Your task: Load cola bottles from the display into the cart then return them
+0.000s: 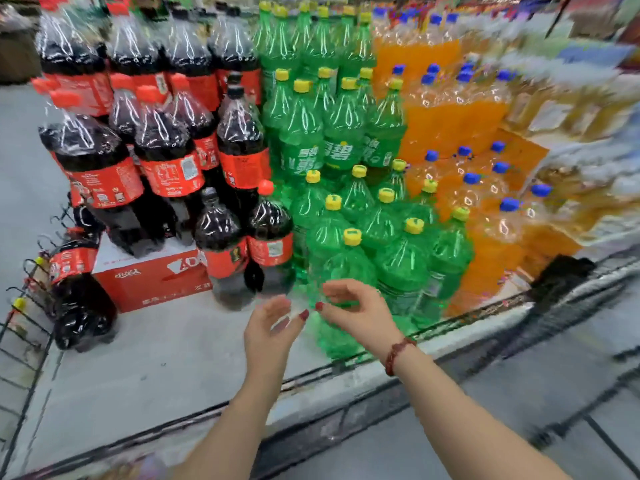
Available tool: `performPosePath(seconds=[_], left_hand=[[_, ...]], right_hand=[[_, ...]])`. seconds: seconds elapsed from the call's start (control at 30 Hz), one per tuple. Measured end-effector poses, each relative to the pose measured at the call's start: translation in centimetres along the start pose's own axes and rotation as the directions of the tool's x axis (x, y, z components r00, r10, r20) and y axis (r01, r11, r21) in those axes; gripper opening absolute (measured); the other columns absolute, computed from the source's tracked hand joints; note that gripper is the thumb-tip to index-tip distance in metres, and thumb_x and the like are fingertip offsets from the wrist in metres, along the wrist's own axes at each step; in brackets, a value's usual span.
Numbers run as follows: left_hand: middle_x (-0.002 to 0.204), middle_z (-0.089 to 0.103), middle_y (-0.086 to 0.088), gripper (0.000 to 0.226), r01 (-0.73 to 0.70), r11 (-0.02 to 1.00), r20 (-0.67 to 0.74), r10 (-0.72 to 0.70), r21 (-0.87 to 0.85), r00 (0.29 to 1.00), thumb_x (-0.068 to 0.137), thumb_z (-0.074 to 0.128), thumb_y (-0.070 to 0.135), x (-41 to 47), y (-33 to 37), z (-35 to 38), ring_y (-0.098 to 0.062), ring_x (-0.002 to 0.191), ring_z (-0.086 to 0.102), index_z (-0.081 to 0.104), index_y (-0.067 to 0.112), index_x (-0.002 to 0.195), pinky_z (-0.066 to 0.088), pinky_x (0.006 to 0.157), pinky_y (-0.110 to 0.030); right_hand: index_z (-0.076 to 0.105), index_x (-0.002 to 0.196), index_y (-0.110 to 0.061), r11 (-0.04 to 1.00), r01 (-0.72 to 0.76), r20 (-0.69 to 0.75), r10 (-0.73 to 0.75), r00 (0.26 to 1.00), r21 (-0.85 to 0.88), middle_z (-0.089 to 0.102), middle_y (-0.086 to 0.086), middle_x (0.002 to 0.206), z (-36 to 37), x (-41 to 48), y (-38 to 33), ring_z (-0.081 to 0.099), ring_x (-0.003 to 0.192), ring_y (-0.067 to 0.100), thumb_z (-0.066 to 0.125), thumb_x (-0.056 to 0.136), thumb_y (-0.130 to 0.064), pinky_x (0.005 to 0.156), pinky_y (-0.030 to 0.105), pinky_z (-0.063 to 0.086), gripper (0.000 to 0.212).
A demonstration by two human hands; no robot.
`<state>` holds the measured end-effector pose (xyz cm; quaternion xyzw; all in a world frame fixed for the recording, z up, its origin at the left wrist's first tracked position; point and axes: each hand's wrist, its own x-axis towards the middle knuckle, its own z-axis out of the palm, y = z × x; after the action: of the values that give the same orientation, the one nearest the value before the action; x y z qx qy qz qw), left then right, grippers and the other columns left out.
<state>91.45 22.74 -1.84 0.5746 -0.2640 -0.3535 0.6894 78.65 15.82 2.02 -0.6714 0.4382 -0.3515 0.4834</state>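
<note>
A pale grey floor [156,358] fills the lower left of the frame under even light. At the left edge stands a black wire rack [24,306] with yellow-tipped hooks. A red cardboard box [152,275] sits on the floor left of centre. Green bottles [346,147] are stacked through the middle, orange bottles [450,116] just right of them, and at the far right are shelves [588,116] too blurred to read.

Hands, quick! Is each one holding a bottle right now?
Left hand: open, fingers relaxed, holding nothing.
Right hand: open, fingers loosely curled, holding nothing.
</note>
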Motion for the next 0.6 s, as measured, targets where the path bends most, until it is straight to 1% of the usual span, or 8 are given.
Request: performPosePath(seconds=[0.13,0.2,0.27,0.33,0.37,0.47,0.53,0.6], left_hand=[[0.098,0.065,-0.005,0.038,-0.043,0.999,0.162,0.043,-0.001,0.986,0.078,0.07,-0.013,-5.6,-0.5,5.5,-0.014,0.092,0.062,0.061,0.02,0.094,0.053,0.083,-0.022],[0.099,0.066,-0.005,0.04,-0.037,0.999,0.25,0.033,0.011,0.968,0.075,0.073,-0.012,-8.4,-1.2,8.1,-0.014,0.094,0.063,0.061,0.02,0.096,0.052,0.085,-0.025],[0.1,0.067,-0.003,0.044,-0.036,0.998,0.36,0.015,0.052,0.933,0.069,0.08,-0.007,-11.0,-2.0,10.6,-0.009,0.093,0.064,0.062,0.021,0.098,0.052,0.085,-0.024],[0.101,0.067,-0.001,0.044,-0.038,0.996,0.452,-0.004,0.083,0.892,0.064,0.078,0.004,-13.2,-2.7,13.4,-0.003,0.092,0.065,0.062,0.022,0.1,0.053,0.083,-0.02],[0.102,0.067,-0.002,0.044,-0.028,0.996,0.49,-0.019,0.087,0.871,0.064,0.078,0.004,-14.2,-3.0,14.9,-0.003,0.091,0.065,0.062,0.021,0.101,0.053,0.082,-0.018],[0.102,0.064,-0.007,0.045,0.007,0.996,0.61,-0.061,0.09,0.79,0.071,0.073,-0.017,-17.2,-4.1,19.8,-0.01,0.091,0.062,0.059,0.014,0.101,0.052,0.079,-0.015],[0.1,0.064,-0.004,0.044,0.015,0.994,0.678,-0.086,0.111,0.73,0.074,0.068,-0.02,-19.1,-5.1,23.0,-0.014,0.093,0.06,0.058,0.015,0.099,0.052,0.08,-0.016],[0.1,0.066,0.0,0.043,0.011,0.991,0.74,-0.107,0.134,0.664,0.075,0.07,-0.016,-20.7,-6.2,26.1,-0.013,0.094,0.063,0.06,0.018,0.1,0.052,0.082,-0.017]], right_hand=[[0.063,0.092,-0.03,1.0,0.019,-0.112,-0.02,0.994,-0.01,0.067,-0.001,0.093,-6.8,-5.8,1.2,0.062,0.09,0.016,0.077,0.077,-0.009,0.082,0.033,0.053,0.029],[0.064,0.093,-0.028,1.0,-0.001,-0.183,0.001,0.983,0.0,0.067,-0.001,0.092,-10.4,-8.5,2.3,0.062,0.091,0.016,0.076,0.078,-0.009,0.08,0.027,0.052,0.028],[0.064,0.097,-0.024,0.999,-0.038,-0.245,0.039,0.969,0.008,0.067,-0.003,0.093,-13.8,-11.4,3.2,0.061,0.09,0.013,0.075,0.079,-0.01,0.08,0.02,0.049,0.025],[0.064,0.097,-0.025,0.997,-0.069,-0.321,0.077,0.944,0.036,0.067,-0.004,0.096,-17.1,-14.2,4.2,0.062,0.091,0.012,0.075,0.08,-0.012,0.081,0.019,0.049,0.024],[0.065,0.097,-0.025,0.995,-0.077,-0.362,0.093,0.928,0.057,0.067,-0.005,0.096,-18.7,-15.5,4.6,0.062,0.09,0.01,0.075,0.08,-0.011,0.08,0.017,0.049,0.024],[0.066,0.105,-0.011,0.99,-0.116,-0.485,0.142,0.863,0.083,0.063,-0.01,0.091,-23.3,-19.6,5.7,0.059,0.085,0.0,0.071,0.083,-0.007,0.072,0.005,0.047,0.023],[0.066,0.105,-0.009,0.986,-0.142,-0.587,0.169,0.792,0.092,0.062,-0.011,0.089,-26.2,-22.2,6.8,0.059,0.084,0.005,0.072,0.082,-0.007,0.07,0.004,0.046,0.024],[0.066,0.102,-0.013,0.979,-0.171,-0.667,0.199,0.719,0.108,0.062,-0.012,0.087,-28.9,-24.5,8.1,0.059,0.083,0.006,0.073,0.082,-0.009,0.069,0.006,0.046,0.022]])
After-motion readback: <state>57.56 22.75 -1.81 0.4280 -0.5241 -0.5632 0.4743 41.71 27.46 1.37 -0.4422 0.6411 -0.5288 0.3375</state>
